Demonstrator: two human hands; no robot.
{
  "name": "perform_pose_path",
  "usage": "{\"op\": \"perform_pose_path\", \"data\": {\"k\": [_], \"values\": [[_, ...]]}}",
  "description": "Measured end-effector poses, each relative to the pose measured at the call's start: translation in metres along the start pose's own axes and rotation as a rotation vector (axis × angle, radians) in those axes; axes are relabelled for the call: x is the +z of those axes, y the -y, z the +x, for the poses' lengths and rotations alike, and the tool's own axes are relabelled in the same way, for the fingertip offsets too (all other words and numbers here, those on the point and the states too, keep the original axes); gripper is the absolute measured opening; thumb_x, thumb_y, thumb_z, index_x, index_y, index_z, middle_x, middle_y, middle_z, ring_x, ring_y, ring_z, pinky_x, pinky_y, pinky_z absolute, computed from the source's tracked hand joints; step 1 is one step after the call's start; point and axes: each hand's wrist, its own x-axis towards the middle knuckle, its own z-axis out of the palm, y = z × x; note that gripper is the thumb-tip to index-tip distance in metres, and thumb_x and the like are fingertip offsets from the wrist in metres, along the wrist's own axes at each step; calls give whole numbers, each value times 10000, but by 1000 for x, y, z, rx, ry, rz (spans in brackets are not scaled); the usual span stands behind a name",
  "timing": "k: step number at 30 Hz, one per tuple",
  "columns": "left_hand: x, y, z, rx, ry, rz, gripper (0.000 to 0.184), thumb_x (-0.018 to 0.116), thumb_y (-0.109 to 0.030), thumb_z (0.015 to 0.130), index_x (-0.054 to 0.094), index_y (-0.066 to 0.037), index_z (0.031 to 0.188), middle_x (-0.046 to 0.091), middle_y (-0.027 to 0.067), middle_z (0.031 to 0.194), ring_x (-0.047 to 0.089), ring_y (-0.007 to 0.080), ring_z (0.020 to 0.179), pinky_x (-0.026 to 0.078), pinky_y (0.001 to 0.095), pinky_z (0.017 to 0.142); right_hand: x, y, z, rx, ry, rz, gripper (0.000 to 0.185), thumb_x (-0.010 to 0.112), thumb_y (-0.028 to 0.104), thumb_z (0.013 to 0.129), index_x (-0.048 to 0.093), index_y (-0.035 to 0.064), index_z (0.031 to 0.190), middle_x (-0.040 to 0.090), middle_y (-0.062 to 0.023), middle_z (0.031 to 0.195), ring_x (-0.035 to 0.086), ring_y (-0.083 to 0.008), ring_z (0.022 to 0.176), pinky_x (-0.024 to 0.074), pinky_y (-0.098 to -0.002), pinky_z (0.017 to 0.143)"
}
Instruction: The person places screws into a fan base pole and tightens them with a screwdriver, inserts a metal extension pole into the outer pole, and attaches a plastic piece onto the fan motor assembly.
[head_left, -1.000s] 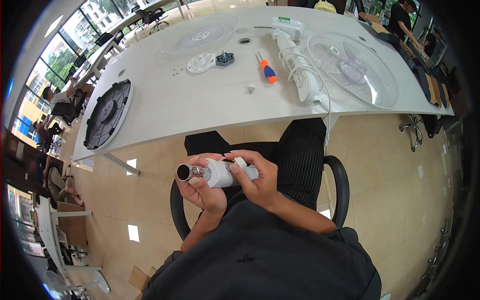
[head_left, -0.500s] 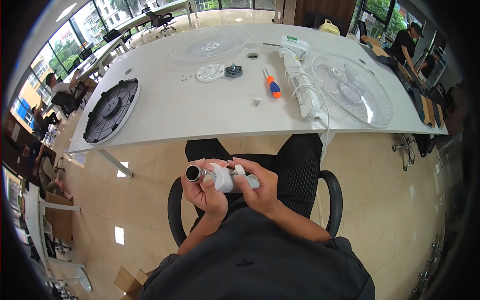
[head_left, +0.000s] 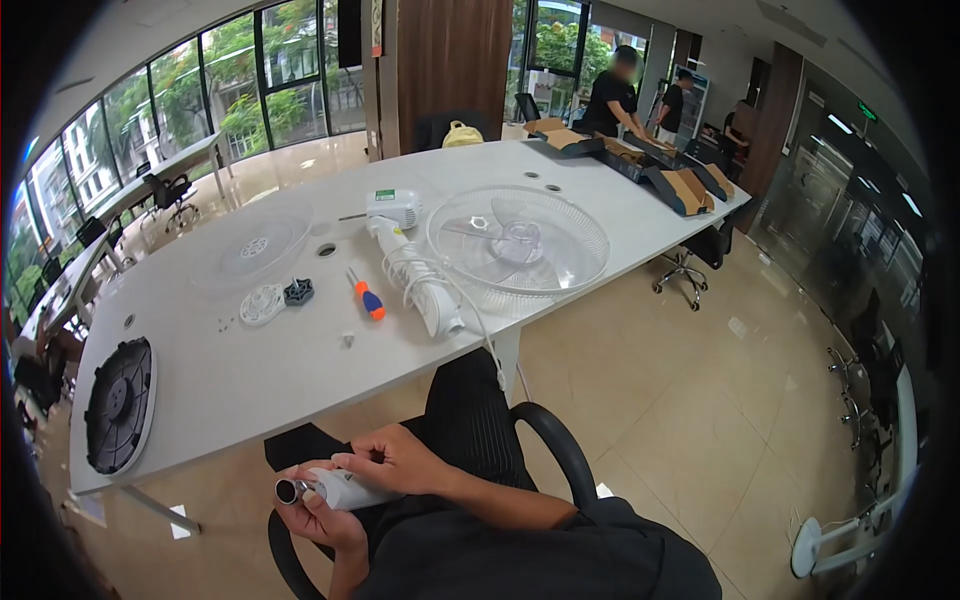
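My left hand point(head_left: 325, 520) is wrapped round a white fan pole point(head_left: 350, 491) with a shiny metal tube end point(head_left: 288, 491), held low over my lap. Bent over the upper side of that pole is my right hand point(head_left: 408, 462), its thumb and fingers curled together. What the right fingertips pinch is hidden. On the table ahead lie a small white plastic piece point(head_left: 347, 341) and an orange-and-blue screwdriver point(head_left: 368, 299). A white fan body point(head_left: 418, 280) with its cord wound round it lies to their right.
A clear fan grille with blades point(head_left: 520, 240) lies at the right, another grille point(head_left: 255, 248) at the back left. Near them are a white perforated disc point(head_left: 262, 305), a dark knob-like part point(head_left: 299, 291) and several screws. A round black-and-white base point(head_left: 120, 405) sits left. A person point(head_left: 612, 100) stands by open boxes point(head_left: 680, 190).
My view has swung right and up. The right hand has shifted over the top of the pole, and the white knob seen earlier at its fingers is now out of sight. The left hand keeps its hold.
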Motion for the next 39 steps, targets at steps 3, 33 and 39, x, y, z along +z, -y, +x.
{"op": "perform_pose_path", "data": {"k": [3, 33, 39], "values": [[5, -6, 0, -26, -36, 0, 315, 518, -231, 946, 442, 36, 1095, 525, 74, 894, 600, 219, 771, 502, 341, 707, 4, 6, -3, 21, -32, -43, 266, 692, 201, 889, 575, 31, 721, 459, 31, 580, 386, -46, 546, 327, -239, 484], [14, 6, 13, -57, 47, 18, 270, 494, -226, 978, 493, 9, 1111, 589, 101, 867, 598, 179, 779, 504, 313, 707, -10, 23, -3, 135, -189, 180, 160, 719, 129, 872, 668, -3, 947, 613, 12, 678, 582, -36, 611, 464, -191, 560], [14, 5, 14, -38, 57, 29, 276, 499, -240, 983, 496, 4, 1111, 614, 131, 837, 597, 177, 745, 497, 308, 707, -16, 22, -9, 66, -122, 153, 161, 701, 140, 886, 668, -14, 921, 632, 0, 680, 577, -35, 586, 453, -188, 533]]}}
